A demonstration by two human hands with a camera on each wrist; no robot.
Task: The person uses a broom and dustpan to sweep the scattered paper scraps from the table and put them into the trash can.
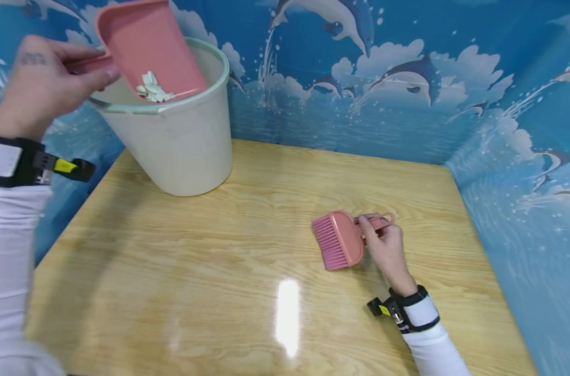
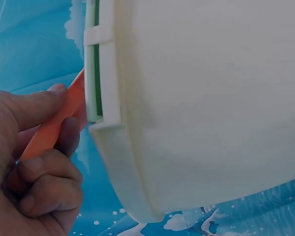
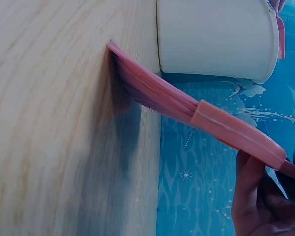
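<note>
My left hand (image 1: 55, 78) grips the handle of a pink dustpan (image 1: 149, 44), which tilts down over the mouth of a white bucket (image 1: 181, 141) with a pale green rim. Crumpled pale scraps of paper (image 1: 152, 89) lie at the dustpan's lower lip. In the left wrist view the fingers curl round the handle beside the bucket's rim, and most of the dustpan is hidden. My right hand (image 1: 386, 248) holds a small pink brush (image 1: 341, 240) by its handle. Its bristles (image 3: 147, 86) slant down to the table top in the right wrist view.
The bucket stands at the back left of the wood-grain table (image 1: 210, 282). Blue dolphin-print sheeting (image 1: 313, 115) rises behind the table and along its right side. A bright light reflection lies on the table near the front.
</note>
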